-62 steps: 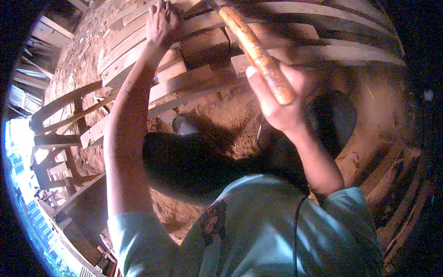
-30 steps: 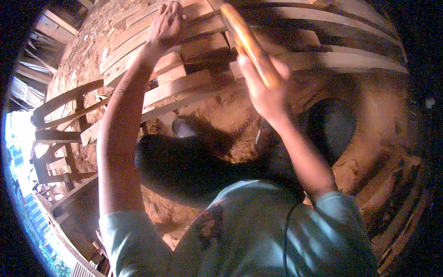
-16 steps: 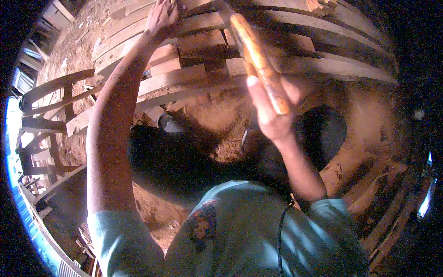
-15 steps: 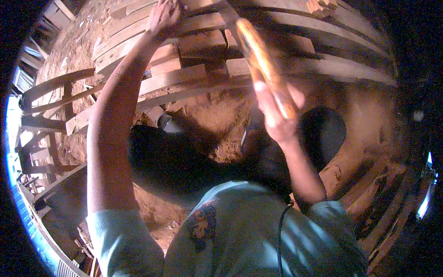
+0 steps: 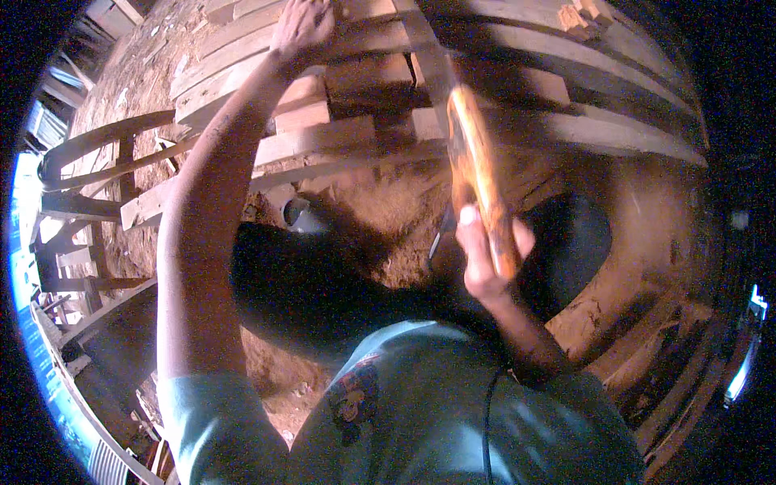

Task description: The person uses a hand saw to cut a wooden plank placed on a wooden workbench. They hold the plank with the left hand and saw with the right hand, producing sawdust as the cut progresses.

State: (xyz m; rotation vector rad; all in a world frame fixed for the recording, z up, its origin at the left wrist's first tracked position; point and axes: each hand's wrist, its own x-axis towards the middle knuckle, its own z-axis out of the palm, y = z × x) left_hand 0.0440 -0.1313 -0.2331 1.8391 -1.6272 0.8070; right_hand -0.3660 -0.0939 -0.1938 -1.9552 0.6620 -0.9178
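Observation:
My right hand point(image 5: 489, 250) is closed round the lower end of a handsaw's point(image 5: 477, 153) yellow-brown wooden handle. The grey saw blade point(image 5: 428, 48), blurred, runs from the handle up over the planks toward the upper edge. My left hand point(image 5: 303, 31) rests on the wooden planks point(image 5: 372, 36) at the top, left of the blade. Its fingers are mostly cut off by the picture's edge. Where the blade meets the wood is out of view.
Small wood blocks point(image 5: 584, 19) lie on the planks at the far right. A slatted wooden frame point(image 5: 81, 210) stands at the left. Brown, dusty ground point(image 5: 380, 194) shows between the planks and my dark-clad legs. More boards point(image 5: 655, 364) lie at the lower right.
My right hand has pulled the handsaw back toward my body, and more of the blade shows. My left hand stays on the planks; the whole view has shifted slightly.

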